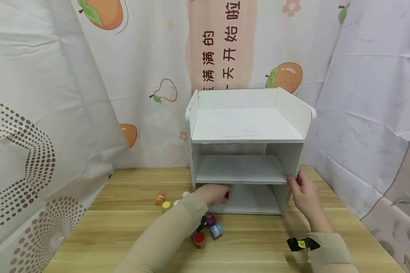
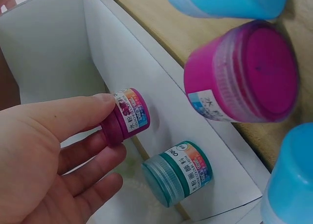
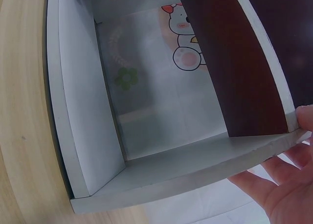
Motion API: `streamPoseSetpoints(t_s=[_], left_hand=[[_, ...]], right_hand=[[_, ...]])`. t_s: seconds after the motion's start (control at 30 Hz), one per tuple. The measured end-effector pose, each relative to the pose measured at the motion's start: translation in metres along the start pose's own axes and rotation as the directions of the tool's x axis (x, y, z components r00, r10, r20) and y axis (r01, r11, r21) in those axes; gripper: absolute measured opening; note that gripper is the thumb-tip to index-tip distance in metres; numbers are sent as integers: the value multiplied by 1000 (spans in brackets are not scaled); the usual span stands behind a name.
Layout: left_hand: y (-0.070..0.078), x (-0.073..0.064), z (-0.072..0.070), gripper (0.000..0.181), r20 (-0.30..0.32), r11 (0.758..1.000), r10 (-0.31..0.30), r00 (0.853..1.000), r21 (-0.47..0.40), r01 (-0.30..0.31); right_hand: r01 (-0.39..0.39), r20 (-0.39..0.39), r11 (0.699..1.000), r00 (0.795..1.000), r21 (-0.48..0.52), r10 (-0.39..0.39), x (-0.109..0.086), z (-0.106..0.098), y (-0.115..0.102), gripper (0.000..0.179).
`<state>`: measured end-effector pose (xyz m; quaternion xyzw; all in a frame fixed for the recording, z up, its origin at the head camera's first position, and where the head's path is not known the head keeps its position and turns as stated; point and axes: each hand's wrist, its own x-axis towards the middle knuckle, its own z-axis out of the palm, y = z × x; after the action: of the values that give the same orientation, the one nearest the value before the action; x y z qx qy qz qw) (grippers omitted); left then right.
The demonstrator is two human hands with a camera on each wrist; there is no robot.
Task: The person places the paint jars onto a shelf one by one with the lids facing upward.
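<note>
My left hand reaches into the bottom compartment of a small white shelf unit. Between thumb and fingers it pinches a magenta paint jar, tilted on its side, close over the bottom board. A teal paint jar lies beside it on the same board, seen in the left wrist view. My right hand grips the front edge of the unit's right side panel, thumb on the inner side and fingers around the outside, as the right wrist view also shows.
On the wooden table before the shelf lie a red jar, a blue jar and a purple jar. To the left are orange and yellow jars and white-topped ones. Printed curtains hang behind.
</note>
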<state>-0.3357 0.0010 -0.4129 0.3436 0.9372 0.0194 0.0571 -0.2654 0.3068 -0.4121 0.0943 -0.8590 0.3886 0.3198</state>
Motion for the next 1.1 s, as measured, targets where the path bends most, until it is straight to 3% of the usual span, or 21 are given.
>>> streamPoseSetpoints(t_s=[0.37,0.8,1.1], left_hand=[[1,4,3,17,5,1000,-24,1000,-6,24],[6,5,-2,19,38,999,-34,999,15,33],[7,9,2,17,75,997,-72,995,6,71]], right_hand=[[-7,-2,1000,1000,-2,7,-1,0,-1,39],[-1,-2,1000,1000,12,1,0,0,-1,39],[-15,8,1000,1000,-10,15,-1,-1,-1,39]])
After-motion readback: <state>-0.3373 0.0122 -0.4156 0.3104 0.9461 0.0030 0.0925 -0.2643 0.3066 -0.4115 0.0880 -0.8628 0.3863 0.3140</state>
